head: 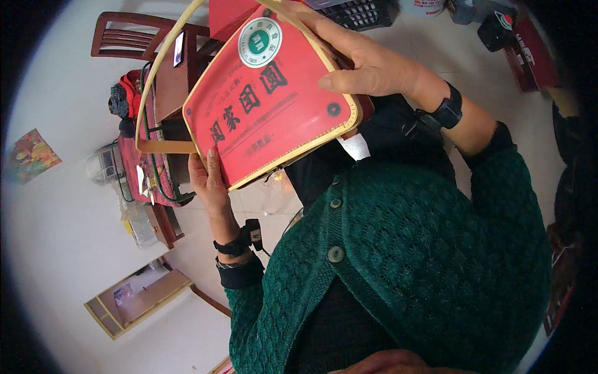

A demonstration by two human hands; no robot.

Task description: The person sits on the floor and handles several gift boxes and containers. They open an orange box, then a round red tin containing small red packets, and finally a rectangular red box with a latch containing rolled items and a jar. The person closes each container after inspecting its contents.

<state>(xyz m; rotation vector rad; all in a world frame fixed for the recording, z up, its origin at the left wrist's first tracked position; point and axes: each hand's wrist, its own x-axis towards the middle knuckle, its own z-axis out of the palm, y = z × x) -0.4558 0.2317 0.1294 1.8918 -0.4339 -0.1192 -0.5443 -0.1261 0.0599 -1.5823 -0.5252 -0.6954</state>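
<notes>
A red bag-shaped gift box (pixel 261 117) with yellow trim, a round green-and-white emblem and printed writing is held up, tilted, in front of me. Its yellow strap handle (pixel 145 93) arches out over the upper left side. My left hand (pixel 210 180) grips the lower left edge, with the thumb on the printed face. At the right edge, my right hand (pixel 369 68) has its thumb across the front, while its fingers are partly hidden behind the box. Both wrists wear black bands. A white piece, perhaps paper (pixel 355 146), shows below the box's lower right corner.
Beyond the box on the left are a wooden chair (pixel 126 35), a phone (pixel 178 49) on a wooden surface and a chair with a patterned red cover (pixel 133 163). A black plastic basket (pixel 362 14) is at the top; a dark red box (pixel 532 56) lies right. Clear plastic (pixel 275 194) is on the floor.
</notes>
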